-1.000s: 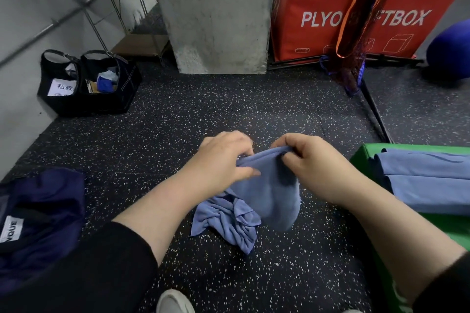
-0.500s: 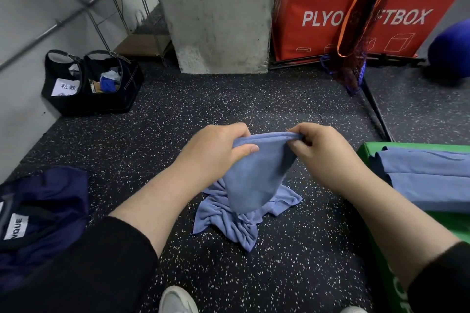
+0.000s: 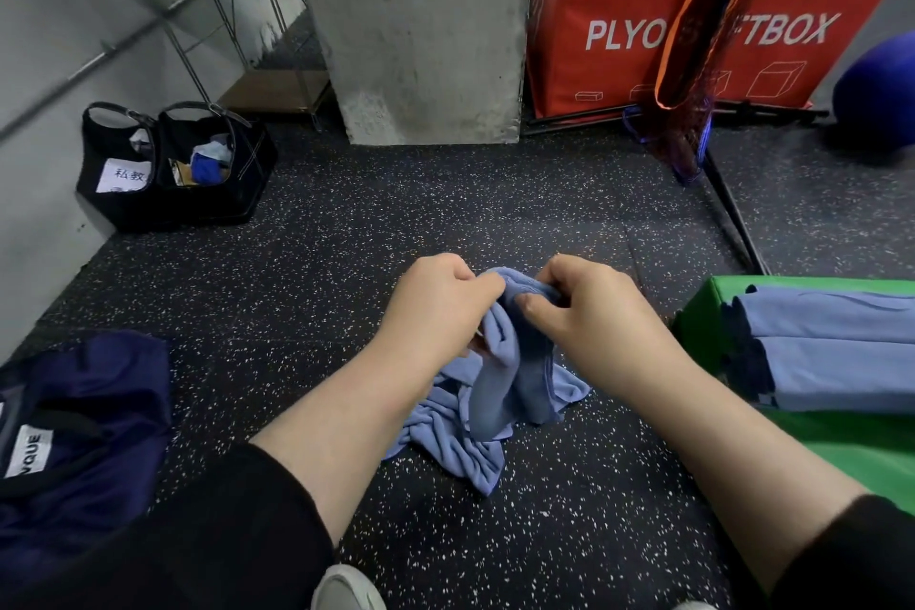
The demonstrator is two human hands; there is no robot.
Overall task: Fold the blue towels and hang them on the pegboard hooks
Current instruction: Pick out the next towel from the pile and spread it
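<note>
A crumpled light-blue towel (image 3: 475, 431) lies on the dark speckled floor in the middle of the view, its upper part lifted. My left hand (image 3: 435, 307) grips the towel's top edge from the left. My right hand (image 3: 584, 307) pinches the same edge from the right, the two hands close together. Two folded blue towels (image 3: 832, 347) lie side by side on a green box (image 3: 841, 456) at the right. No pegboard or hooks are in view.
A concrete pillar (image 3: 421, 25) and a red plyo box (image 3: 643, 5) stand at the back, with an orange-black mesh bag (image 3: 693, 55) hanging before it. Two black bags (image 3: 173, 168) sit back left, a navy bag (image 3: 74, 436) near left, a white shoe (image 3: 346, 589) below.
My hands have come closer together, bunching the towel's top edge that was stretched between them. The hanging part now falls in narrow folds.
</note>
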